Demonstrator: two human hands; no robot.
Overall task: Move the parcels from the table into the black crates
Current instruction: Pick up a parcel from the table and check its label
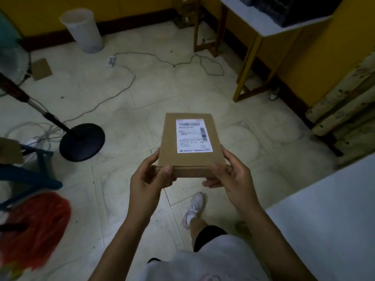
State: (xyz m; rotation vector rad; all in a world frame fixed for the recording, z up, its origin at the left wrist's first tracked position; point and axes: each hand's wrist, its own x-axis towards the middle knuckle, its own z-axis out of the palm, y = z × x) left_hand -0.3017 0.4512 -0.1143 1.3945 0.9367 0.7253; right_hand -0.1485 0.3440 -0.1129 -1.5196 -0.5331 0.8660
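At frame centre, above the floor, the left hand point(151, 177) and right hand point(230, 175) each curl around a near corner of a flat parcel point(190, 147). With no crate in view, tripping on the cable point(121, 90) could jolt it loose.

A makeshift workroom or storeroom — yellow walls point(50, 9); scuffed tile floor point(166, 94) with loose cables point(121, 90); white-topped tables point(328, 216); pedestal fan point(81, 141).
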